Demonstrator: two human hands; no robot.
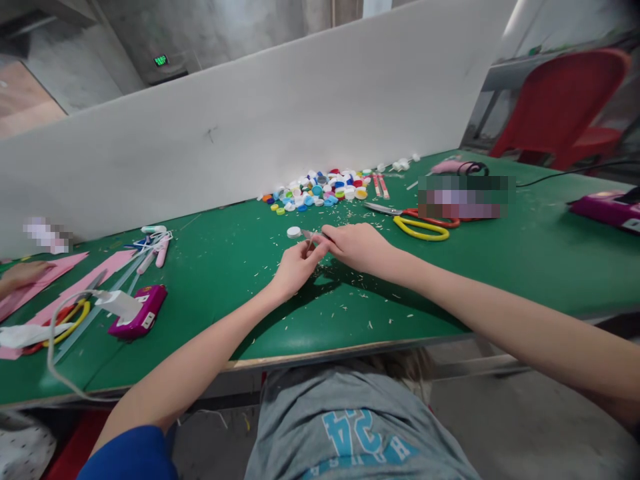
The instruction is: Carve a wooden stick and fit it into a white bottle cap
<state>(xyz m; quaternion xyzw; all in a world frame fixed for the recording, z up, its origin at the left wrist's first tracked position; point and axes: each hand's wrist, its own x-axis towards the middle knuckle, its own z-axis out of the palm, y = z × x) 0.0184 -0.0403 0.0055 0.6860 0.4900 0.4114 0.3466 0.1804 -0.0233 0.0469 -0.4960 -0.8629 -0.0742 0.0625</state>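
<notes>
Grey concrete walls enclose the workplace, with a long white partition across its middle. Below it extends a green tabletop, its front edge worn. At the far right stands a red chair. The worker's grey shirt bears a blue "24"; the lettering beneath is folded and only partly legible. Against the partition lies a heap of bottle caps in white, blue, red, green and yellow. Pink paper occupies the left end, and right of centre rest scissors with one red and one yellow handle. The right hand is closed on a slender blade, which points leftward between the two hands. The left hand meets it with fingers curled inward; whether they grip a piece cannot be told. A purple power block, with a white plug inserted, sits to the left, near a co-worker's hand on the paper. Two red-and-white sticks beside the caps carry print too small to read, as does a lit green sign. One white cap lies just beyond the blade. Pale shavings are scattered around the hands.
</notes>
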